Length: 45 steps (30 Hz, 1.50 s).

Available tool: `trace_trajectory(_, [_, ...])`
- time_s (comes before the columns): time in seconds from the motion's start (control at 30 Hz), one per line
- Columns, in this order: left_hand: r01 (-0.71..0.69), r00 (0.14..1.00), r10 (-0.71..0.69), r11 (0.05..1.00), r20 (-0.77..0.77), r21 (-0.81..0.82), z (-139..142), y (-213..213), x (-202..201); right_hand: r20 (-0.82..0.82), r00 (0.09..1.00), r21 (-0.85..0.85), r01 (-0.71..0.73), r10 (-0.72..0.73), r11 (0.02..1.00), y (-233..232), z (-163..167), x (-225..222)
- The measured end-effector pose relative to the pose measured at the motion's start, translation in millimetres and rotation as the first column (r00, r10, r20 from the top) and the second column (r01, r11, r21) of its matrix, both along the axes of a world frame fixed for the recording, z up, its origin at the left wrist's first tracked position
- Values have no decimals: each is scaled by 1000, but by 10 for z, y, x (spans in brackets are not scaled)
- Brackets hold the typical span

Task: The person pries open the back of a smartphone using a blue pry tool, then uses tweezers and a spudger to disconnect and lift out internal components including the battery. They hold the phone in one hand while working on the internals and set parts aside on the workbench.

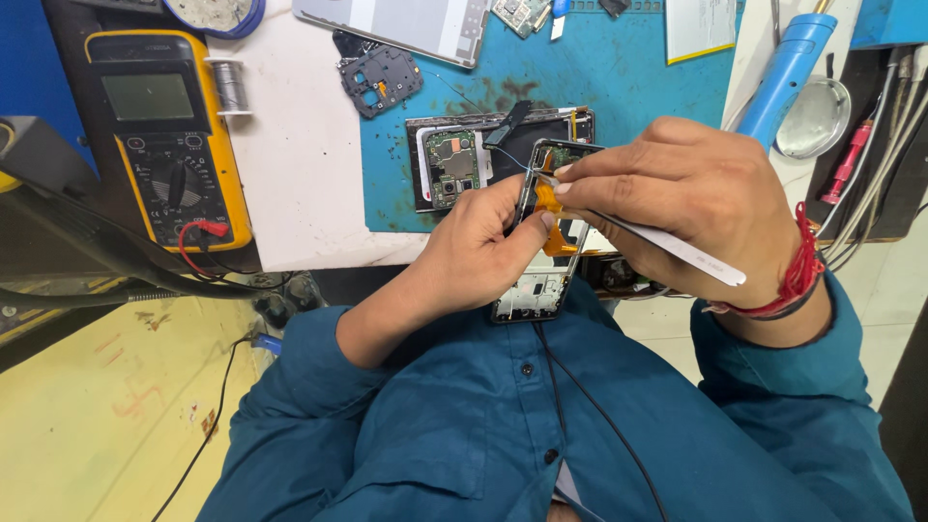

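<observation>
My left hand holds an opened phone frame upright over the table's front edge, thumb pressed on an orange flex strip inside it. My right hand grips white tweezers whose tip touches the phone's upper part near the flex strip. A red thread band is tied around my right wrist. A dark cable hangs from the phone down over my blue shirt.
A blue work mat carries a green circuit board, a black phone cover part and a grey panel. A yellow multimeter sits at left beside a solder spool. A blue tool and cables lie at right.
</observation>
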<state>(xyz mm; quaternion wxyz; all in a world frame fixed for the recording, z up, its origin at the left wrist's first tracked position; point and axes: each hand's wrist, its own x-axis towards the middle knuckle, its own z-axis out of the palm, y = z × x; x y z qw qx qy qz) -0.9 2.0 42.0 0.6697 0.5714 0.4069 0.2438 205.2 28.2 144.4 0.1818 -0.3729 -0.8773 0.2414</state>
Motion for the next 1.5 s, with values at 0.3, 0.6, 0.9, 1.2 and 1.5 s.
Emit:
trace_trajectory(0.3, [12, 1000, -12, 1000, -16, -11, 1, -8, 4, 59, 998, 25, -29, 27, 999, 27, 31, -25])
trace_trajectory(0.6, [11, 1000, -11, 1000, -14, -16, -10, -13, -7, -3, 1000, 31, 4, -4, 1000, 43, 20, -25])
trace_trajectory(0.9, [-28, 999, 30, 998, 28, -58, -59, -28, -25, -83, 982, -12, 169, -170, 985, -99, -75, 70])
trace_trajectory(1.2, [8, 999, -9, 999, -30, -49, 0, -41, 6, -146, 982, 9, 120, -117, 993, -67, -133, 30])
trace_trajectory(1.5, [17, 1000, -17, 999, -5, -36, 55, -24, 10, -115, 989, 9, 100, -98, 995, -51, -131, 7])
